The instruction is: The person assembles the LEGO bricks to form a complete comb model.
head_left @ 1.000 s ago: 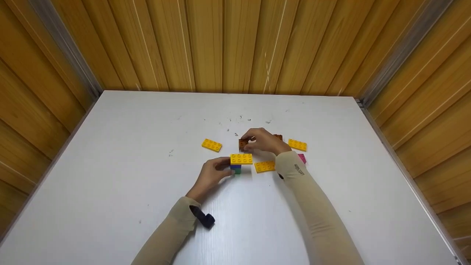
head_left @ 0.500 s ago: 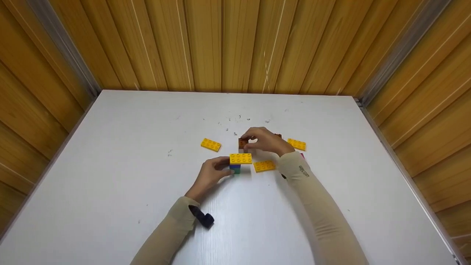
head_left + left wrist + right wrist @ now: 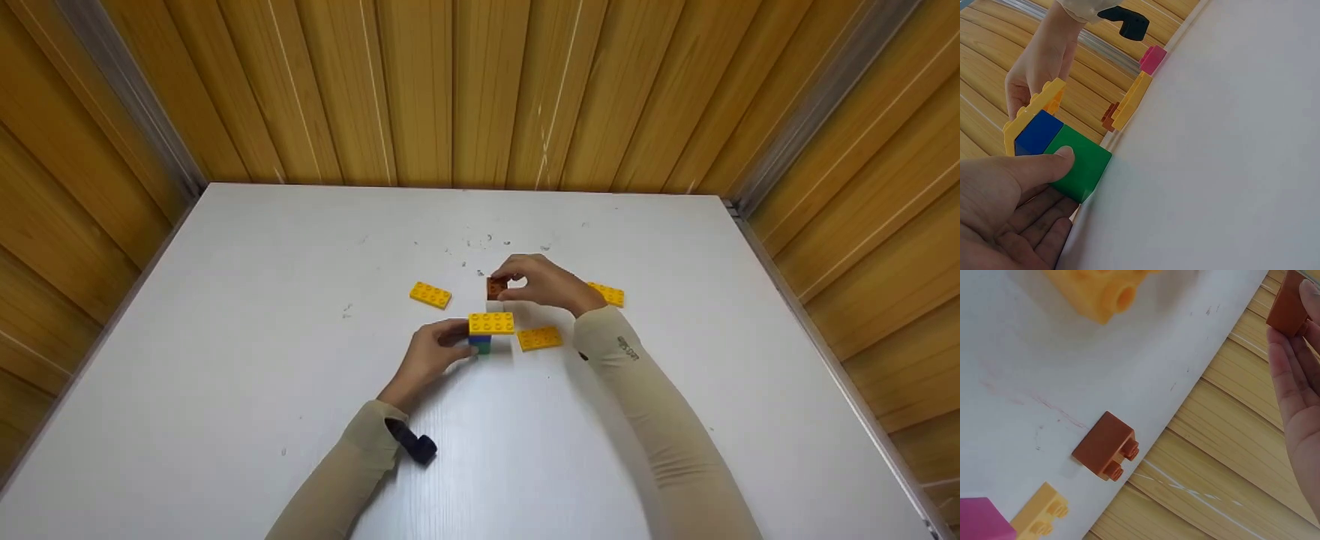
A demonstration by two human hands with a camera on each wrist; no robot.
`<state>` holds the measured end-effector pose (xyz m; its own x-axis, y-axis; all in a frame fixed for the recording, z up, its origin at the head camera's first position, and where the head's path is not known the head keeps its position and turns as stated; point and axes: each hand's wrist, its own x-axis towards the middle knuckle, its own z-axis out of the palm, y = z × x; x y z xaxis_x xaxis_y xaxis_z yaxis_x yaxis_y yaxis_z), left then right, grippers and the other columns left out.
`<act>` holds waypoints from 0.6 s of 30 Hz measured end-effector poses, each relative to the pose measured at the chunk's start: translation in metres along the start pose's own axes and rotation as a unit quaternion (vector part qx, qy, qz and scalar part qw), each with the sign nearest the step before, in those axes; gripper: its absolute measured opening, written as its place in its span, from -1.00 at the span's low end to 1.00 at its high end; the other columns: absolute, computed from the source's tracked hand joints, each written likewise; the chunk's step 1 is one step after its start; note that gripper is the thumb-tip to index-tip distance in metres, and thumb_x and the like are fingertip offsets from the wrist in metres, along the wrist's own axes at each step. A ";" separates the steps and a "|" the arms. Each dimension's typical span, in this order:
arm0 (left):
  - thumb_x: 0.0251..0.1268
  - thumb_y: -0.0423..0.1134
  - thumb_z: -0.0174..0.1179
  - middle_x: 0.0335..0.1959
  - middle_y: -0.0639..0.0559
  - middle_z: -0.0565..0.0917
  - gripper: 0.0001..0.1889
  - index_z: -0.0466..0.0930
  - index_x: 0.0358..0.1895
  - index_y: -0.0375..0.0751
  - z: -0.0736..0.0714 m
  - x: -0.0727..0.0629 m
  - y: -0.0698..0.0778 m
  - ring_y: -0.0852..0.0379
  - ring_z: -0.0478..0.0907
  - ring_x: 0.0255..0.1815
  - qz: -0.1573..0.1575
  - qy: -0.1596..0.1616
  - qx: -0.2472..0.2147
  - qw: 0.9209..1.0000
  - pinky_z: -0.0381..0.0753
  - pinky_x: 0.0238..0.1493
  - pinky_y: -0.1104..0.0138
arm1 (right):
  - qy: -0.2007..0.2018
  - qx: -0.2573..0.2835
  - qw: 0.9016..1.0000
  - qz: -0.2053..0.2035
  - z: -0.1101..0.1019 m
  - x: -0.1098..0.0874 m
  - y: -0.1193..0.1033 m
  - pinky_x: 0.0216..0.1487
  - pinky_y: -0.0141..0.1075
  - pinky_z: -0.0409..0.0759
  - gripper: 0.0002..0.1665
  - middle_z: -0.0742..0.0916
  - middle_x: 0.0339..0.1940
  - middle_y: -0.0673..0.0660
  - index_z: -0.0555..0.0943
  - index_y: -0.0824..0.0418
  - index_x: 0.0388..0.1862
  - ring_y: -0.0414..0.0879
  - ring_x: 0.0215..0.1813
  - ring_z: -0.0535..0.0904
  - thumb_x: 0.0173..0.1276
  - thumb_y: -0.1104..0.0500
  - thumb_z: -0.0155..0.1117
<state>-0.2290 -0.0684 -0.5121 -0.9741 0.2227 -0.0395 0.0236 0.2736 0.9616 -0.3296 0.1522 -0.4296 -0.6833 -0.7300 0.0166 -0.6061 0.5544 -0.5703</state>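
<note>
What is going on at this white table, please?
A person's left hand holds a small stack: a green brick at the bottom, a blue brick above it and a yellow plate on top. The right hand pinches a brown brick, which appears just beyond the stack in the head view. On the table, three more yellow plates, a second brown brick and a pink piece lie loose.

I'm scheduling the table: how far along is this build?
Seemingly done: a green brick and a blue brick stacked beneath a yellow plate. In hand: the left hand grips this stack; the right hand holds a brown brick apart from it. Possibly left: three loose yellow plates, another brown brick and a pink brick.
</note>
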 end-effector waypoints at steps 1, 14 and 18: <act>0.16 -0.39 0.29 0.17 -0.06 0.62 -0.52 0.54 0.20 -0.17 0.000 0.000 0.000 0.02 0.54 0.21 -0.001 0.000 0.000 1.000 0.47 0.30 0.16 | 0.001 -0.001 1.000 -0.005 -0.001 0.000 0.000 0.17 0.00 0.57 -0.55 0.69 0.01 0.20 0.61 0.29 0.12 0.05 0.04 0.59 0.27 0.15 0.33; 0.16 -0.35 0.31 0.15 -0.03 0.63 -0.52 0.54 0.20 -0.15 -0.001 0.002 -0.001 0.05 0.55 0.20 -0.006 -0.004 0.000 1.000 0.44 0.33 0.16 | 0.002 -0.019 1.000 -0.023 -0.002 -0.002 -0.012 0.16 -0.12 0.59 -0.54 0.69 0.00 0.14 0.62 0.24 0.14 -0.03 0.04 0.58 0.27 0.11 0.33; 0.17 -0.33 0.31 0.15 -0.06 0.62 -0.53 0.54 0.19 -0.17 -0.001 0.001 -0.001 0.03 0.55 0.19 0.005 -0.005 -0.005 1.000 0.44 0.32 0.13 | 0.000 -0.020 0.999 -0.033 -0.002 -0.003 -0.017 0.16 -0.19 0.60 -0.53 0.69 0.01 0.14 0.61 0.23 0.15 -0.03 0.04 0.59 0.27 0.12 0.33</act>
<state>-0.2307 -0.0694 -0.5132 -0.9713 0.2355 -0.0321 0.0318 0.2626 0.9644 -0.3178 0.1457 -0.4180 -0.6419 -0.7650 0.0527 -0.6650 0.5211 -0.5349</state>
